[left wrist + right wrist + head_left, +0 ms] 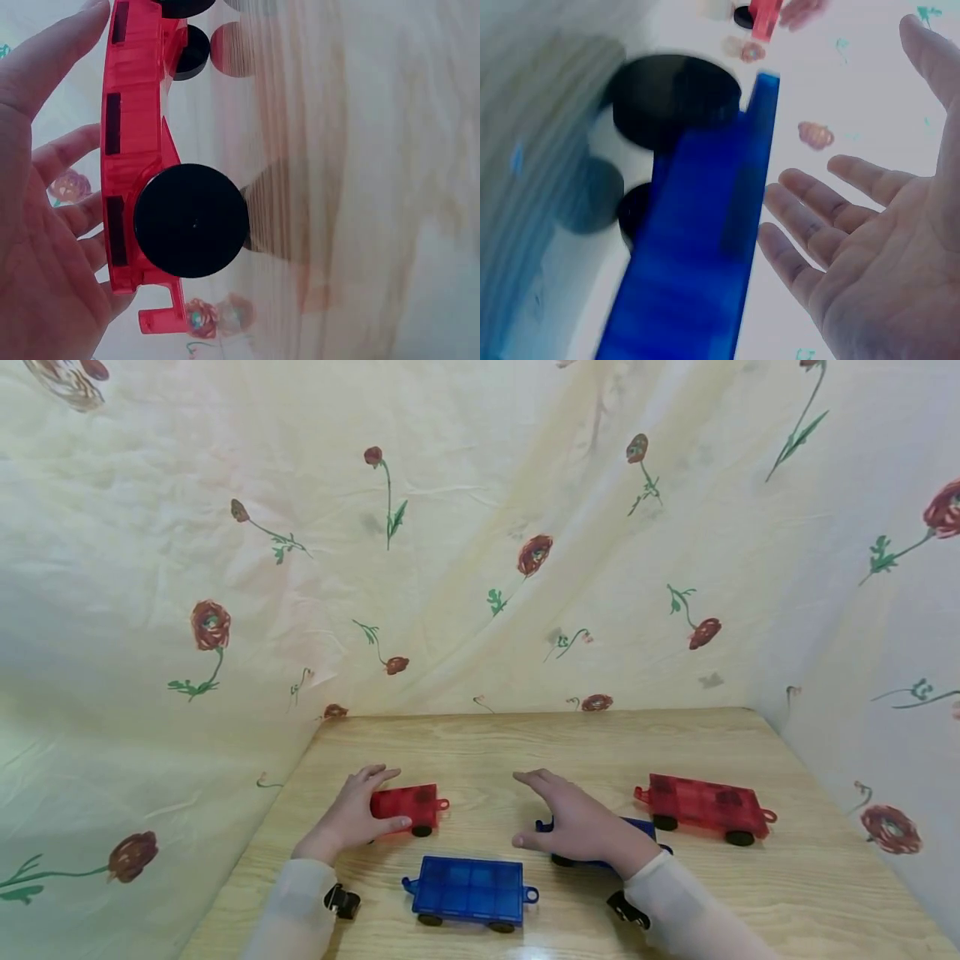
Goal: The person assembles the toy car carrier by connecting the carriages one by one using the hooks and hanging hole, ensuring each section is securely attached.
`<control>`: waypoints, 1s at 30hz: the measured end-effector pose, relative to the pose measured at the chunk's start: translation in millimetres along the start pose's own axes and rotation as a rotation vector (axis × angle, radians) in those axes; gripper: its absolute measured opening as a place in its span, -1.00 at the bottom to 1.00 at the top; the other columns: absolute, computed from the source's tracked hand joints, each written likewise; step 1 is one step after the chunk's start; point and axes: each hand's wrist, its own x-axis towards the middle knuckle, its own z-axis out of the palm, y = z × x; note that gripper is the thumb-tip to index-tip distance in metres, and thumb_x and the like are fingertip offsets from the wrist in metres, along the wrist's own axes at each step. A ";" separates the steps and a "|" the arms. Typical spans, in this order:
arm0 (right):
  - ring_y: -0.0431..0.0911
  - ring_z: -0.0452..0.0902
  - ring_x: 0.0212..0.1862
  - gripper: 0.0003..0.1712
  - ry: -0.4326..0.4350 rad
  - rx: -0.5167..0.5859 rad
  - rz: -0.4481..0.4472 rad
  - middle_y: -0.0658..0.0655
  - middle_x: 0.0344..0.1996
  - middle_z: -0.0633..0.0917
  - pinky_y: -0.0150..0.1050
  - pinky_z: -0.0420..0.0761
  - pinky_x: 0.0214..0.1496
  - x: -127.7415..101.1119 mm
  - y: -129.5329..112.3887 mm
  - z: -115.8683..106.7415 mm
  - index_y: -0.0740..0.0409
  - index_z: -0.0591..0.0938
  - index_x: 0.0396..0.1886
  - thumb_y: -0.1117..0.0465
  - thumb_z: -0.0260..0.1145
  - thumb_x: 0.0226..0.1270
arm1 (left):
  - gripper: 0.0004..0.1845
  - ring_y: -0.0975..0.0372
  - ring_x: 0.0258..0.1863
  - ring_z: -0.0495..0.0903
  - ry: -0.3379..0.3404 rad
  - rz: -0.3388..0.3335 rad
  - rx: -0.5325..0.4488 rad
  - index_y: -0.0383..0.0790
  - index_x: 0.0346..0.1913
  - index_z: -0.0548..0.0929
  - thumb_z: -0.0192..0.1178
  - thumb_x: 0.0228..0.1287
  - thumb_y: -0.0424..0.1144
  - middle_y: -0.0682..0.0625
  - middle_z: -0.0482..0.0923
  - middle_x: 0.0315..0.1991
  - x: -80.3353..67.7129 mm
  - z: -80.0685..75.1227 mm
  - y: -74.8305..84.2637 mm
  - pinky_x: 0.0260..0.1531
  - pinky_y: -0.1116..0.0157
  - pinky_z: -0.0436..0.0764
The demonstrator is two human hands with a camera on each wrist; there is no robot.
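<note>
Hands hover flat over two toy wagons on the wooden table (525, 743). Your left hand (352, 814) spreads relaxed fingers over the small red wagon (408, 807), gripping nothing. Your right hand (573, 822) lies open, fingers straight, above a blue wagon (637, 828) partly hidden beneath it. Another blue wagon (471, 891) sits nearer you, between your arms; a longer red wagon (705, 806) stands to the right.

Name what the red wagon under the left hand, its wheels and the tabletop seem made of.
Red wagon: translucent glossy plastic, probably; light glows through its panels.
Wheels: matte black, plastic or rubber, unclear which.
Tabletop: pale wood or wood-look laminate; grain lines show.
</note>
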 end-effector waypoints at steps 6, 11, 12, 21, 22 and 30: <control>-0.03 0.29 0.32 0.05 -0.065 0.021 -0.030 -0.11 0.34 0.31 0.08 0.39 0.24 -0.6 -10.8 8.6 -0.31 0.17 0.47 -0.55 0.21 0.01 | -0.04 -0.17 0.41 0.01 -0.012 -0.002 -0.007 0.20 0.41 0.32 0.41 -0.13 0.33 -0.03 0.13 0.44 -3.9 1.4 4.8 0.17 -0.25 0.27; -0.05 0.27 0.32 -0.02 -0.113 0.037 -0.046 -0.12 0.37 0.29 0.07 0.40 0.23 -1.6 -19.2 14.8 -0.36 0.20 0.45 -0.47 0.27 0.05 | -0.07 -0.03 0.32 0.22 -0.025 -0.009 -0.039 0.26 0.36 0.38 0.44 -0.19 0.33 0.08 0.26 0.34 -5.3 4.6 5.7 0.14 -0.12 0.41; -0.06 0.27 0.32 -0.04 -0.123 0.035 -0.053 -0.13 0.36 0.28 0.05 0.41 0.23 -1.8 -20.9 16.5 -0.37 0.20 0.45 -0.46 0.29 0.05 | -0.08 0.01 0.29 0.26 -0.025 -0.010 -0.051 0.27 0.35 0.39 0.46 -0.19 0.32 0.10 0.29 0.32 -5.4 5.2 5.2 0.13 -0.10 0.43; -0.12 0.31 0.28 -0.12 -0.198 0.059 -0.123 -0.17 0.31 0.33 0.02 0.45 0.20 -5.3 -34.8 27.0 -0.39 0.30 0.38 -0.43 0.32 0.04 | -0.11 0.09 0.17 0.36 -0.039 -0.010 -0.066 0.19 0.30 0.48 0.51 -0.24 0.27 0.15 0.37 0.24 -5.4 9.8 -1.6 0.06 -0.02 0.49; -0.13 0.33 0.26 -0.13 -0.200 0.061 -0.141 -0.17 0.29 0.35 0.00 0.46 0.19 -5.6 -36.2 27.8 -0.36 0.33 0.36 -0.42 0.33 0.04 | -0.12 0.08 0.17 0.36 -0.038 -0.014 -0.068 0.20 0.30 0.48 0.51 -0.23 0.25 0.14 0.37 0.24 -5.9 10.0 -2.1 0.06 -0.02 0.48; -0.20 0.39 0.16 -0.14 -0.241 0.037 -0.216 -0.20 0.18 0.41 -0.10 0.52 0.12 -7.5 -44.2 33.5 -0.22 0.44 0.31 -0.44 0.32 0.03 | -0.18 0.03 0.19 0.34 -0.011 -0.029 -0.084 0.19 0.29 0.49 0.53 -0.16 0.12 0.12 0.40 0.23 -7.7 12.1 -4.6 0.02 -0.02 0.52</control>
